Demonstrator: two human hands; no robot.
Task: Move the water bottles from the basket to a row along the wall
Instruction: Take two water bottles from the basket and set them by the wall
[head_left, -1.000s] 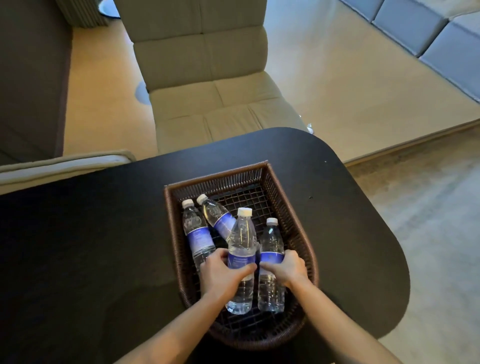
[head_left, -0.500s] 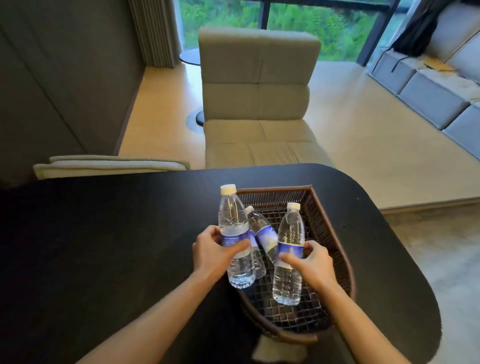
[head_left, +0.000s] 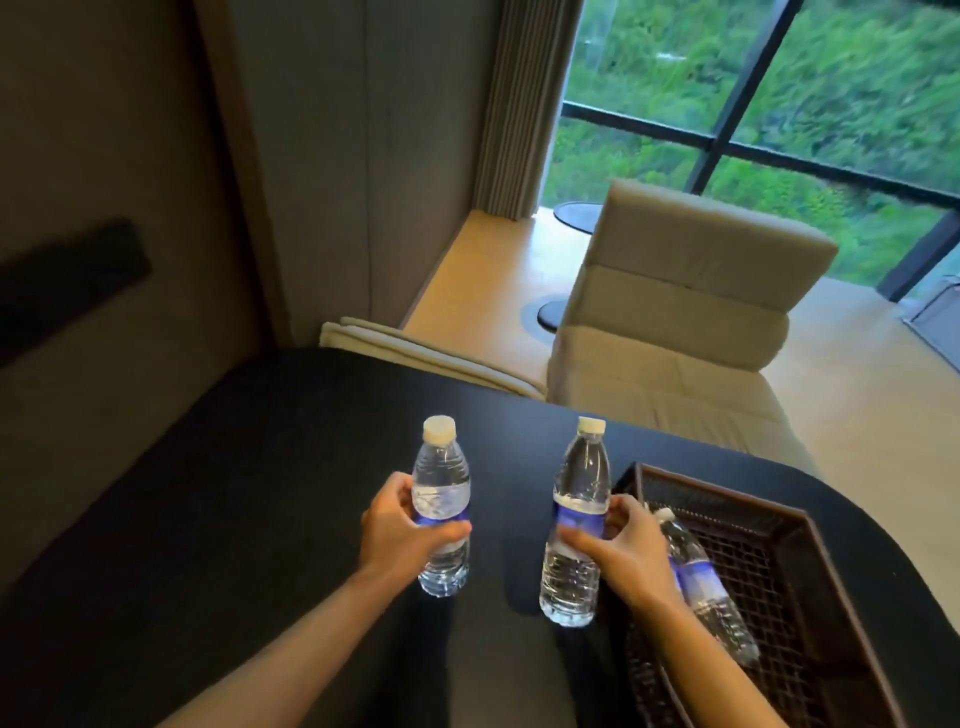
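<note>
Your left hand (head_left: 397, 530) had grip wrapped tight round left bottle (head_left: 441, 506) at blue label, bottle upright above desk (head_left: 218, 519). Your right hand (head_left: 626, 553) had grip closed round right bottle (head_left: 576, 525), upright, just left of basket (head_left: 810, 561). Another bottle (head_left: 701, 582) lay tilted inside basket. Black desk sat against wall (head_left: 104, 156). Beige chair (head_left: 685, 312) beyond desk, window (head_left: 779, 104) behind.
</note>
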